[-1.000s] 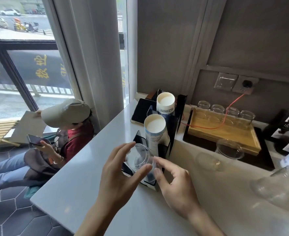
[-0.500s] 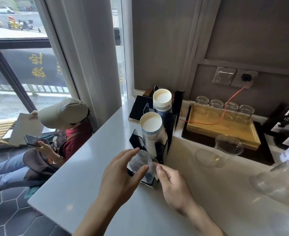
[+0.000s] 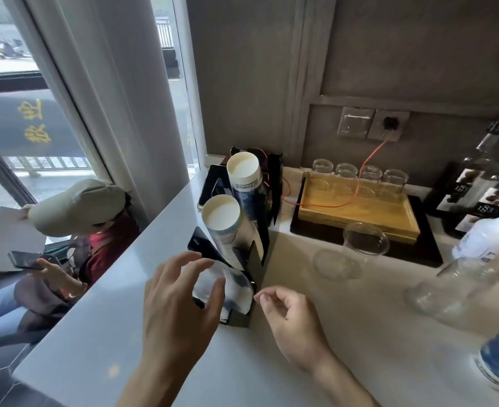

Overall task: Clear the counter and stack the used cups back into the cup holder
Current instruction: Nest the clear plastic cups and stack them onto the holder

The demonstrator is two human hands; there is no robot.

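Note:
A black cup holder (image 3: 258,254) stands on the white counter (image 3: 110,333) with two slanted stacks of paper cups (image 3: 222,214) in its rear slots. A clear plastic cup (image 3: 236,289) lies low in the front slot. My left hand (image 3: 177,298) curls over it, thumb and fingertips on its rim. My right hand (image 3: 289,315) hovers just right of the holder, fingers loosely curled and holding nothing. A second clear plastic cup (image 3: 363,242) lies on its side on the counter to the right.
A wooden tray (image 3: 360,210) with several glass jars sits behind on a black mat. An empty glass bottle (image 3: 448,286) lies on its side at right, with more bottles (image 3: 489,239) near it. A seated person (image 3: 78,207) is beyond the counter's left edge.
The clear cup has gone down into the holder's front slot under my left hand. My right hand has let go of it and drawn back to the right.

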